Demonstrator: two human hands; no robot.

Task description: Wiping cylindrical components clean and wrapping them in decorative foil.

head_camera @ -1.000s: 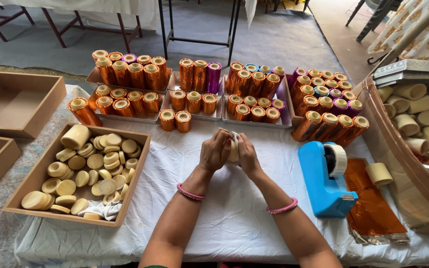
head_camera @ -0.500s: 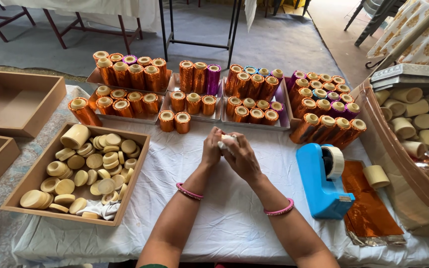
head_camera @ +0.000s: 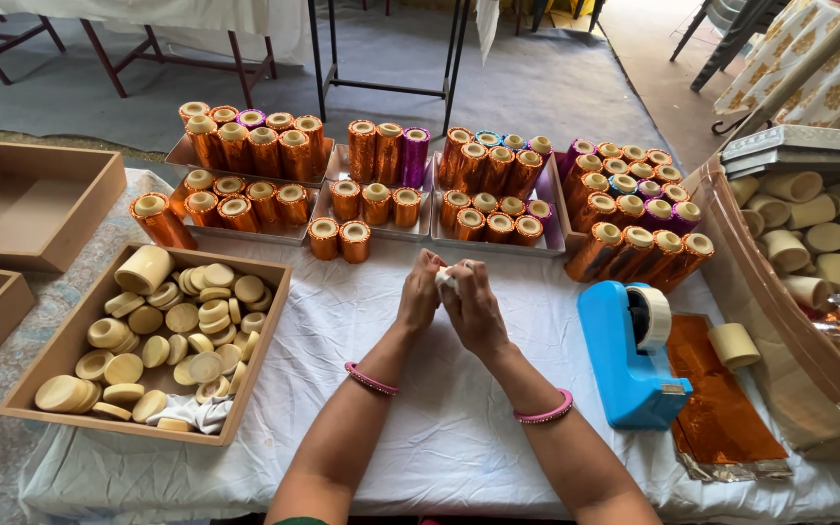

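Two hands [head_camera: 449, 301], small pale cylinder [head_camera: 445, 279]

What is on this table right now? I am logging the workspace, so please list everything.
Foil-wrapped cylinders: dozens, mostly orange, some purple, on trays at back.
Wooden box: one, tan, left, holding cream discs.
Empty wooden boxes: two, far left.
Tape dispenser: one, blue, right.
Foil sheets: orange, beside dispenser.
Bare cylinders: many, cream, right bin.
Left hand and right hand: together on a small pale piece.
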